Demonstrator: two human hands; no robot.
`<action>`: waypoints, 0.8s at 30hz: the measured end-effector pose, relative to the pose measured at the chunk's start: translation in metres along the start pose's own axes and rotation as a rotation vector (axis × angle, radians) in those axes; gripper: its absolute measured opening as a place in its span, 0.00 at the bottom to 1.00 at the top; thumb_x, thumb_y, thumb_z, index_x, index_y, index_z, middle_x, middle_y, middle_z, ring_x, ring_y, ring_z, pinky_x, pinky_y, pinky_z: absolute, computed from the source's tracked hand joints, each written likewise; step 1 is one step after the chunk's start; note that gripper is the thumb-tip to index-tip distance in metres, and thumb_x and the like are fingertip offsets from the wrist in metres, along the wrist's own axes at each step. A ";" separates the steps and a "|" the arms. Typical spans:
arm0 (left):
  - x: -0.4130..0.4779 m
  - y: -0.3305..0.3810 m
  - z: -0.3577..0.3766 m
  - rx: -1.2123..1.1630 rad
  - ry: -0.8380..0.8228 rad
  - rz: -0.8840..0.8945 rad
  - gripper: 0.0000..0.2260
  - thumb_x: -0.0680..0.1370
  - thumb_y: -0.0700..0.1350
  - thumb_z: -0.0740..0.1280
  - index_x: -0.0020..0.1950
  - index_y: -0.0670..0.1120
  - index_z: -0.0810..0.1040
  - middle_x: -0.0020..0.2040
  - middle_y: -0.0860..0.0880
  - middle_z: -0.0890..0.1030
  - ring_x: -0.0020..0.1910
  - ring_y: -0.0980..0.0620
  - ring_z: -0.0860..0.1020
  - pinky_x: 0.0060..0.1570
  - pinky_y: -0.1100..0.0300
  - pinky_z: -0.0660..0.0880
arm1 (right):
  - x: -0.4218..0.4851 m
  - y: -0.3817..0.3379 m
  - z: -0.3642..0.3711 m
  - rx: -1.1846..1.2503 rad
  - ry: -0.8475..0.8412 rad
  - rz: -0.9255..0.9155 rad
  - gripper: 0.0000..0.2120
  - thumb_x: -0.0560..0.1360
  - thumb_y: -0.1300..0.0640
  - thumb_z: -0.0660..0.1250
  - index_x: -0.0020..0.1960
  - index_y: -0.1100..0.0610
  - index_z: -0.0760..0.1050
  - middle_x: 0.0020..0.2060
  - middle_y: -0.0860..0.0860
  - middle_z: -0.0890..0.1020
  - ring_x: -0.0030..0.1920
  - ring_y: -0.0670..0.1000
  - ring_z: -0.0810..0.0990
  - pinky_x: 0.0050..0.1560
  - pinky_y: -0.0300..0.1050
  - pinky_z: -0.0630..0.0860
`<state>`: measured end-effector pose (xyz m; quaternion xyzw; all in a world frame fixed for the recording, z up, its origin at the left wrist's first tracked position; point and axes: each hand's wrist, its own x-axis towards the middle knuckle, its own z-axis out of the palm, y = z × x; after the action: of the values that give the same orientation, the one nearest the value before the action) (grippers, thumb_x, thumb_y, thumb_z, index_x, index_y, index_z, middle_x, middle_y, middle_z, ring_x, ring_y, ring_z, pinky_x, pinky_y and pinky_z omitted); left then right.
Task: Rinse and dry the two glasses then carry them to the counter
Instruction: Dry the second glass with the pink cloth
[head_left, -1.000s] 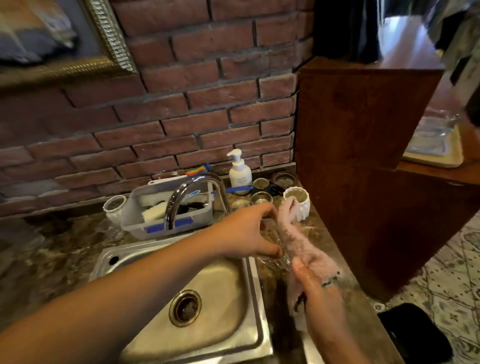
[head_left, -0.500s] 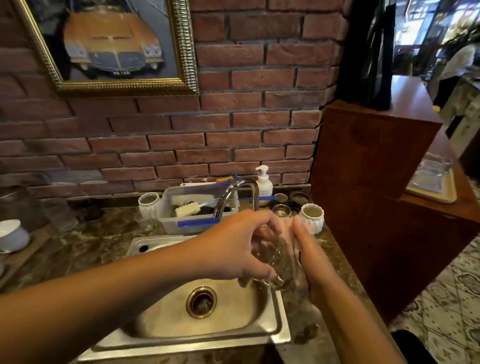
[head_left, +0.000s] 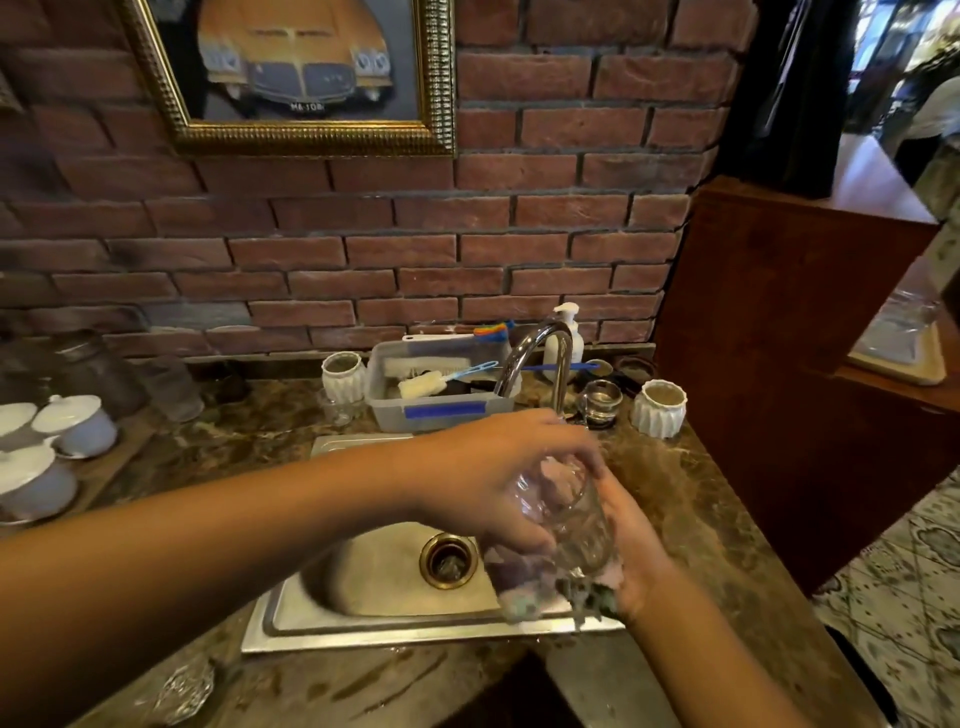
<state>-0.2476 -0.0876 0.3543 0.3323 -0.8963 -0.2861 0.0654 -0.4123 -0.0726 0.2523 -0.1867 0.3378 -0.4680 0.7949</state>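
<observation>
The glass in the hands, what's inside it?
Pink cloth shows through the glass, pushed in at its upper end. The left hand grips the glass from above; the right hand is under it. How far the cloth reaches is blurred.

Marble-like countertop (head_left: 675, 499): sink (head_left: 363, 618), 2 vases (head_left: 658, 408).

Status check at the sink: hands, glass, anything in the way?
Left hand gripping glass over sink. Right hand under it with pink cloth. Drying underway. Faucet behind; nothing blocking.
</observation>
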 end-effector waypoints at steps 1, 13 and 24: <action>-0.002 -0.005 0.001 -0.029 0.027 -0.043 0.27 0.70 0.47 0.78 0.64 0.61 0.72 0.61 0.54 0.72 0.60 0.54 0.74 0.60 0.50 0.77 | -0.001 0.001 0.000 0.037 -0.021 -0.008 0.30 0.84 0.41 0.49 0.63 0.61 0.80 0.62 0.64 0.80 0.60 0.63 0.82 0.59 0.60 0.79; -0.012 -0.028 0.001 -0.983 0.310 -0.451 0.19 0.72 0.40 0.77 0.61 0.48 0.77 0.39 0.47 0.84 0.38 0.45 0.76 0.30 0.57 0.75 | -0.027 0.027 0.040 -0.587 0.252 -0.772 0.12 0.83 0.50 0.57 0.60 0.48 0.78 0.51 0.43 0.86 0.54 0.41 0.83 0.49 0.35 0.77; -0.020 -0.023 0.017 -0.821 0.343 -0.404 0.20 0.72 0.37 0.77 0.59 0.51 0.76 0.49 0.48 0.79 0.45 0.48 0.81 0.34 0.55 0.80 | -0.013 0.029 0.034 -0.770 0.300 -0.676 0.16 0.79 0.42 0.59 0.59 0.47 0.80 0.53 0.48 0.85 0.55 0.45 0.82 0.60 0.58 0.79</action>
<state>-0.2246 -0.0812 0.3284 0.4888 -0.6035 -0.5639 0.2810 -0.3752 -0.0477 0.2632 -0.4945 0.5162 -0.5618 0.4164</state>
